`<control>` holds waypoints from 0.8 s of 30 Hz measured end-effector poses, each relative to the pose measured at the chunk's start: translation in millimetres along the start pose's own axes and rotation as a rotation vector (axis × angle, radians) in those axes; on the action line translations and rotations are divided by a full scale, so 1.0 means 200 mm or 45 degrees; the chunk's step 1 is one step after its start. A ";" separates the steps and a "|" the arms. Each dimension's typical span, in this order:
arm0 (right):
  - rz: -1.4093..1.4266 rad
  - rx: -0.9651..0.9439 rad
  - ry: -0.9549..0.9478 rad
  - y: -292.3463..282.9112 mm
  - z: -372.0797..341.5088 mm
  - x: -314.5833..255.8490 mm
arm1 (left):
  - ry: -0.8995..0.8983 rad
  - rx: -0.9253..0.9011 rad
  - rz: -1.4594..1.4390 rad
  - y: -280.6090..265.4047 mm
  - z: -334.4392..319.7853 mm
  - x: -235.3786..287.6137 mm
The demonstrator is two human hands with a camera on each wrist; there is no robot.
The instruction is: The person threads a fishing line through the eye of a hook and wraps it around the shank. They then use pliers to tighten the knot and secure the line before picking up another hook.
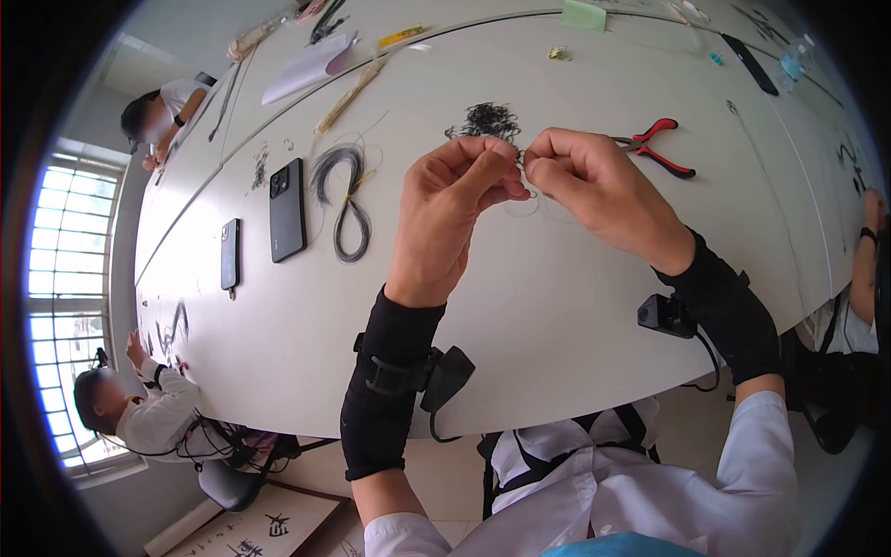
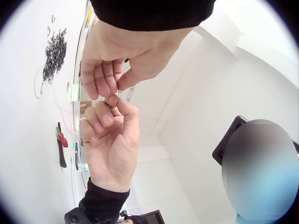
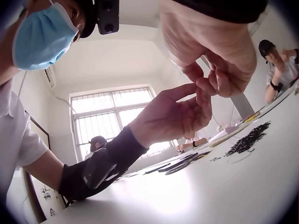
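Both hands meet fingertip to fingertip above the table. My left hand (image 1: 441, 200) pinches a small dark fishhook (image 2: 120, 91) between thumb and index finger, its other fingers bent alongside. My right hand (image 1: 608, 195) has thumb and index finger pinched right at the hook, on a thin, barely visible fishing line; the fingertips hide most of it. Just beyond the hands lies a heap of black fishhooks (image 1: 490, 121). Pliers with red and black handles (image 1: 661, 148) lie open on the table to the right of the right hand.
Left of the hands lie a tied coil of dark line (image 1: 351, 218), a large phone (image 1: 289, 212) and a smaller phone (image 1: 230, 255). Farther back are a yellowish bundle of strands (image 1: 348, 97), white paper (image 1: 311, 67) and a bottle (image 1: 794, 63). Other people sit around the white table (image 1: 548, 343).
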State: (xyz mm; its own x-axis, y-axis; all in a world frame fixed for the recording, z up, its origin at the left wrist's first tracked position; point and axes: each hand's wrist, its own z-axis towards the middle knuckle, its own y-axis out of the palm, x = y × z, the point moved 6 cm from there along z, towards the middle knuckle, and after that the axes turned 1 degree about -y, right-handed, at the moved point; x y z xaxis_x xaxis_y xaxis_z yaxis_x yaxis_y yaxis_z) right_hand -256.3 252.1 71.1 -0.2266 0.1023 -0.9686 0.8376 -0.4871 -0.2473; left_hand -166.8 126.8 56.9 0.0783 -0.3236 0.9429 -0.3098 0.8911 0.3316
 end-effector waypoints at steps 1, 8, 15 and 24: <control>-0.016 -0.011 0.009 0.00 0.00 0.01 | 0.004 -0.007 0.002 0.00 0.00 0.00; -0.102 0.042 -0.066 -0.01 0.01 -0.02 | 0.034 0.037 0.061 0.00 0.00 0.02; -0.275 0.257 -0.513 -0.09 0.02 -0.11 | 0.130 0.050 0.388 0.03 -0.01 0.05; -0.231 0.185 -0.340 -0.07 0.01 -0.07 | 0.104 0.016 0.403 0.07 -0.02 0.06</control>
State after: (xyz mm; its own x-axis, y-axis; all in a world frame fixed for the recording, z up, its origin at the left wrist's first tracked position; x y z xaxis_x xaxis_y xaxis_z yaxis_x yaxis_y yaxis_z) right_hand -266.5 256.2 88.8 -0.5033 -0.0229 -0.8638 0.6968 -0.6020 -0.3901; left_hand -166.0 135.9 72.5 0.0521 -0.0040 0.9986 -0.3423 0.9393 0.0217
